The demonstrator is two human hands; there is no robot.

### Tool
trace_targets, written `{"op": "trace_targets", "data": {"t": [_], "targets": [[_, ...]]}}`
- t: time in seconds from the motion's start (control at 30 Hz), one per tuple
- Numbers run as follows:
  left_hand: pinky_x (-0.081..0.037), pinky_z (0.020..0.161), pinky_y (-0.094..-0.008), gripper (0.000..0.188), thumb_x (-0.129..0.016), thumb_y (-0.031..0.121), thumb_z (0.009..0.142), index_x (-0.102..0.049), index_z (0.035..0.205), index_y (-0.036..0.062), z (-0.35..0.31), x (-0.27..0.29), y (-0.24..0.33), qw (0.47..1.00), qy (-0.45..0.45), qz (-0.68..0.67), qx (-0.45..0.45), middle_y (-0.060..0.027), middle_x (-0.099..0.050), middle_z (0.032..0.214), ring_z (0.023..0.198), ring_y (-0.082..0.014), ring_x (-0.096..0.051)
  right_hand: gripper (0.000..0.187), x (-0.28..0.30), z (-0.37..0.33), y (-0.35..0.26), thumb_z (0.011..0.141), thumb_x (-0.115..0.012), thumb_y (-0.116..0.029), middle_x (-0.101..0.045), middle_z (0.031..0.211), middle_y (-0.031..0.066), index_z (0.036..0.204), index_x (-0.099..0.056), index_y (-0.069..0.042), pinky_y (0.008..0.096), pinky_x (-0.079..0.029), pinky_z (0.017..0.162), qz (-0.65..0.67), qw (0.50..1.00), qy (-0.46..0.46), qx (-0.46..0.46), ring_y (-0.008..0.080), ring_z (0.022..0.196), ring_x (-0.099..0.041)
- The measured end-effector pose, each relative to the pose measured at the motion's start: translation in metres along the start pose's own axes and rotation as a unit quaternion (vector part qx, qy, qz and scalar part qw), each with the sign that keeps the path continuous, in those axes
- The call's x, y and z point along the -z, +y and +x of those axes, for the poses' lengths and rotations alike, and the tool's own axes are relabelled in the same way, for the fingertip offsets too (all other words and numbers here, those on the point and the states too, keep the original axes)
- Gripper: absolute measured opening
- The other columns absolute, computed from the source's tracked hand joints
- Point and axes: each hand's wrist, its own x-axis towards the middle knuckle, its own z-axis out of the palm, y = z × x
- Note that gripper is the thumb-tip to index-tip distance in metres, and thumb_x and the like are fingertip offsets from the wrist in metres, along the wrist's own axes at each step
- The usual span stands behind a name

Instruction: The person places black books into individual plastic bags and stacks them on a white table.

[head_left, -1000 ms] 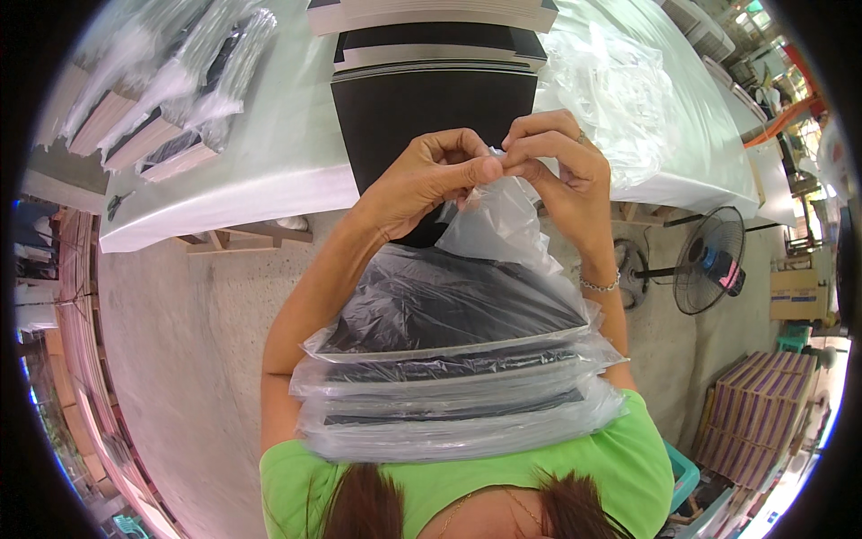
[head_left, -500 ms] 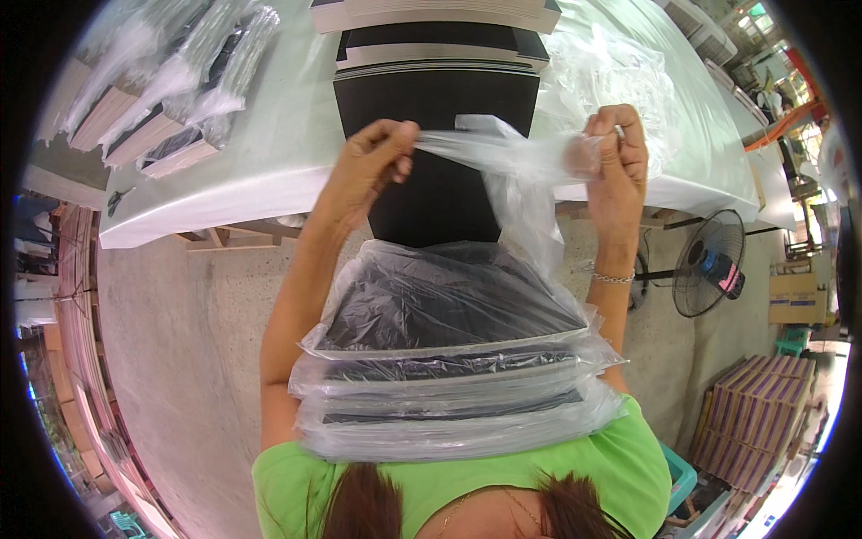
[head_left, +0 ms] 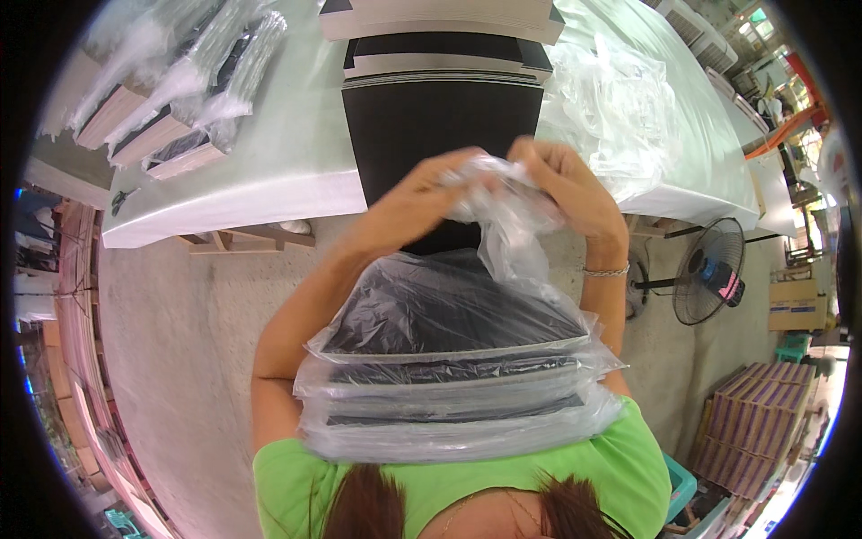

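My left hand (head_left: 420,196) and my right hand (head_left: 575,187) are close together, both closed on the gathered neck of a clear plastic bag (head_left: 514,238). The left fingers are blurred and partly covered by bunched film. The bag's lower part wraps a black, book-like slab (head_left: 449,314) on top of a stack of similar bagged slabs (head_left: 449,409) close against my body. Behind my hands, bare black slabs with pale page edges (head_left: 440,117) are piled at the table's front edge.
The table has a pale green cover (head_left: 296,171). Bagged books (head_left: 148,135) lie at its far left, scissors (head_left: 121,199) near its left corner, and loose clear bags (head_left: 620,117) to the right. A fan (head_left: 709,269) stands on the right, with stacked cartons (head_left: 754,427) nearer.
My hands have come together from wide apart. The bag's neck, stretched between them before, is now bunched in my fingers, and my left hand has moved right and slightly down.
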Motion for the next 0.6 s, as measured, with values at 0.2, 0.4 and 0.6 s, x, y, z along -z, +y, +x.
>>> {"op": "trace_targets", "data": {"t": [0.2, 0.4, 0.6], "targets": [[-0.047, 0.052, -0.0222, 0.02, -0.046, 0.015, 0.093, -0.051, 0.11, 0.0051, -0.016, 0.035, -0.013, 0.829, -0.019, -0.558, 0.031, 0.0025, -0.054, 0.071, 0.056, -0.0072, -0.052, 0.033, 0.021, -0.041, 0.043, 0.092, -0.05, -0.029, -0.058, 0.094, 0.0105, 0.108, -0.054, 0.0, 0.0387, -0.044, 0.079, 0.401, 0.91, -0.035, 0.1, 0.0213, 0.089, -0.055], [-0.045, 0.048, -0.026, 0.038, -0.053, 0.019, 0.087, -0.047, 0.118, -0.002, -0.037, 0.056, -0.051, 0.932, -0.204, -0.293, 0.065, -0.0025, -0.055, 0.068, 0.051, -0.0113, -0.051, 0.03, 0.008, -0.022, 0.023, 0.096, -0.038, -0.024, -0.058, 0.095, 0.0094, 0.108, -0.054, -0.002, 0.0452, -0.045, 0.087, 0.625, 0.762, 0.102, 0.134, 0.0239, 0.089, -0.056], [-0.045, 0.09, -0.045, 0.035, -0.048, 0.026, 0.09, -0.051, 0.116, 0.0022, -0.031, 0.056, -0.014, 0.854, 0.114, -0.489, -0.134, -0.0131, -0.058, 0.109, 0.1, -0.0272, -0.057, 0.027, 0.01, -0.034, 0.056, 0.093, -0.048, -0.023, -0.057, 0.075, 0.0044, 0.104, -0.055, 0.0, 0.0151, -0.041, 0.041, 0.422, 0.898, 0.055, -0.112, 0.0087, 0.049, -0.052]]}}
